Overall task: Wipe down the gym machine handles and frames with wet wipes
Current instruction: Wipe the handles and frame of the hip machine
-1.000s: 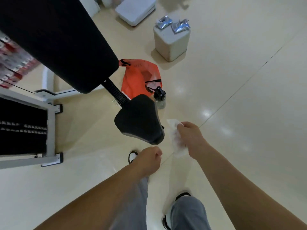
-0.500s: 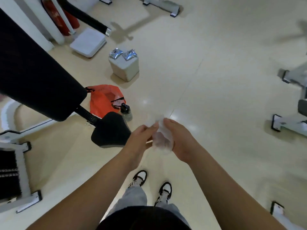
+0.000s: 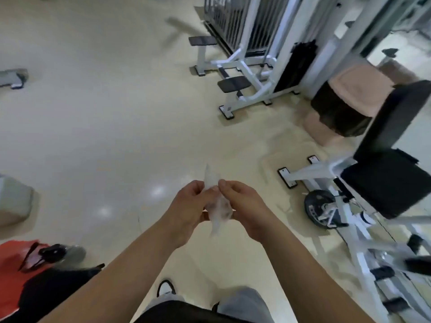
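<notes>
A crumpled white wet wipe (image 3: 217, 210) hangs between my two hands in front of me, above the floor. My left hand (image 3: 189, 206) pinches its left side and my right hand (image 3: 247, 208) pinches its right side, fingertips close together at the top. To my right stands a white-framed gym machine (image 3: 349, 220) with a black seat pad (image 3: 384, 185) and a black weight plate (image 3: 319, 208). Farther off is another white machine frame (image 3: 251, 89) with black pads.
An orange bag (image 3: 11, 271) and a black-capped spray bottle (image 3: 60, 252) lie at lower left beside a black seat (image 3: 53, 290). A pinkish padded block (image 3: 345, 108) sits at right. A pale box (image 3: 14, 201) is at the left edge. Cream floor lies ahead.
My view has swung to the right, from the black-seated machine toward the white machines. My left hand joined the right on the wipe, and both now hold it.
</notes>
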`<control>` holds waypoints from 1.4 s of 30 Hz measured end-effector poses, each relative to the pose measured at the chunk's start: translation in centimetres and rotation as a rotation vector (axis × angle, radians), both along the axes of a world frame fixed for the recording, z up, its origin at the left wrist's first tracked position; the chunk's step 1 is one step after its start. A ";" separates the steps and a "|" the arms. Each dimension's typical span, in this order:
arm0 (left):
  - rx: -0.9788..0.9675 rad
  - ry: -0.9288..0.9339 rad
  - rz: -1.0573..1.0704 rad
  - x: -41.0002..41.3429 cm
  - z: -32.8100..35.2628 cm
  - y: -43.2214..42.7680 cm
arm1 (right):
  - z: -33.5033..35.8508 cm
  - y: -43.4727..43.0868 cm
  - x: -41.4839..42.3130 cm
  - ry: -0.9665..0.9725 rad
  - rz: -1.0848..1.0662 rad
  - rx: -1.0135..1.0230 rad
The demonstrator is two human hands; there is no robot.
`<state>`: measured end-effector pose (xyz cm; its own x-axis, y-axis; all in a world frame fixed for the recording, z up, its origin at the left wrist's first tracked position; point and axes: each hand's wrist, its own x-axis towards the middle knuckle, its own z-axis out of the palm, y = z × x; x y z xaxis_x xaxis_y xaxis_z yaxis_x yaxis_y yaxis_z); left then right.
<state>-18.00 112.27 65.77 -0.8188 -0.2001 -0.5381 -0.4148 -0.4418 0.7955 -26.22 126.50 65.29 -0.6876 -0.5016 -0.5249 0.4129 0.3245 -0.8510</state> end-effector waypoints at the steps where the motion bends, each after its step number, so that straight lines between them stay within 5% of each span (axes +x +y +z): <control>1: -0.013 0.003 -0.067 -1.6 0.2 2.4 | 0.0 3.1 -0.7 0.006 -0.093 0.001; 12: -0.033 -0.023 -0.807 -12.4 2.3 34.3 | 1.7 36.1 -4.1 0.013 -0.842 0.130; 26: -0.249 0.008 -1.204 -23.1 1.3 56.3 | 0.7 58.5 -7.7 -0.133 -1.414 0.050; 31: -0.138 -0.032 -1.319 -27.9 2.3 63.7 | 1.5 64.5 -10.8 -0.145 -1.606 0.034; 42: 0.310 -0.458 -1.397 -27.5 4.0 82.4 | 1.5 80.6 -6.3 -0.083 -1.893 0.198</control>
<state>-45.54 194.63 69.77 -0.0021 0.7451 -0.6669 -0.8126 0.3873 0.4354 -32.48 207.12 66.80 -0.1587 0.8340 -0.5285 0.3249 -0.4613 -0.8256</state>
